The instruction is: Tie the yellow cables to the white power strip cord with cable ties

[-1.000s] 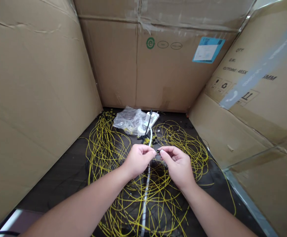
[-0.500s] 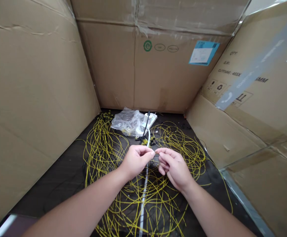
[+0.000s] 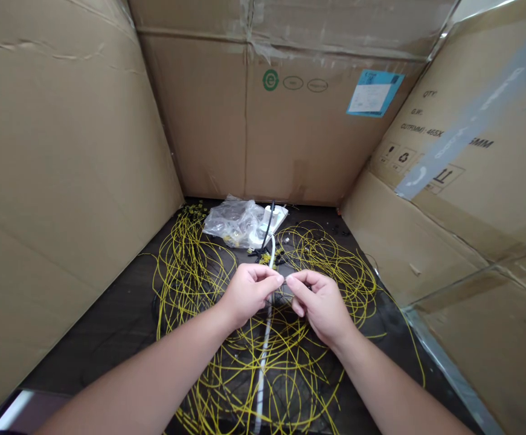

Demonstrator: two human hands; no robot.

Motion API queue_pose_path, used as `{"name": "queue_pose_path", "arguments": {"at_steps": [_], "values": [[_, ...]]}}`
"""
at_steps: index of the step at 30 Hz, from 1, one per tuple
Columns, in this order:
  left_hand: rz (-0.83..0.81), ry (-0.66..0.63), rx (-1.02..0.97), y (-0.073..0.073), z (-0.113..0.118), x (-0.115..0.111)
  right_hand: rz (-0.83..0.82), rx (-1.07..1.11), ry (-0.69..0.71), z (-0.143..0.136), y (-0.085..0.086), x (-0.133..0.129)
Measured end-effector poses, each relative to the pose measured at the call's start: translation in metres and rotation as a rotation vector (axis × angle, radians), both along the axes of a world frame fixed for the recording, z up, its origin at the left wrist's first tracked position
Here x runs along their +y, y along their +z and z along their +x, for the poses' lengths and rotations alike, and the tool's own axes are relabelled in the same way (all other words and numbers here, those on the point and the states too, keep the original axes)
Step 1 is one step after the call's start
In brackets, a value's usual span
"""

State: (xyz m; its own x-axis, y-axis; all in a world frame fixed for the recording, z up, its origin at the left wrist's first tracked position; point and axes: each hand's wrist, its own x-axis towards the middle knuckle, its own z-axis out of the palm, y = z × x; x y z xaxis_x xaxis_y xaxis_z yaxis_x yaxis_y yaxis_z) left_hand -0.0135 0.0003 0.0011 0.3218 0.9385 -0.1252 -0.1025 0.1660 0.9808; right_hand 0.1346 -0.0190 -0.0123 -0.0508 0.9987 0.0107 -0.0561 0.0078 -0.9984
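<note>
My left hand (image 3: 252, 292) and my right hand (image 3: 317, 302) meet almost fingertip to fingertip above the middle of the table. Each is closed in a pinch of thumb and forefinger. Whatever lies between the fingertips is too small and too covered to make out. Thin yellow cables (image 3: 185, 290) lie in loose loops beneath and on both sides of my hands. Under my hands a white power cord (image 3: 265, 350) runs toward me. Just beyond them is a small heap of black and yellow pieces (image 3: 267, 258).
A clear plastic bag (image 3: 230, 220) and a white power strip (image 3: 277, 216) with a black plug lie at the back of the dark table (image 3: 109, 344). Cardboard walls rise at the left (image 3: 63, 151), back (image 3: 208, 121) and right (image 3: 430, 241).
My right thumb and forefinger have closed into a tighter pinch, with the thumb moved up to the fingertip. My left hand has hardly moved.
</note>
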Motion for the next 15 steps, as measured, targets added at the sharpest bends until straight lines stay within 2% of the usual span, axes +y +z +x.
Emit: {"name": "queue_pose_path", "arguments": {"at_steps": [9, 15], "values": [[0.014, 0.002, 0.022, 0.0002, 0.0002, 0.0006, 0.036, -0.089, -0.009, 0.0003, 0.0031, -0.0008], [0.07, -0.014, 0.062, -0.0012, 0.0002, 0.0003, 0.247, -0.362, -0.13, -0.001, 0.0035, -0.0063]]}}
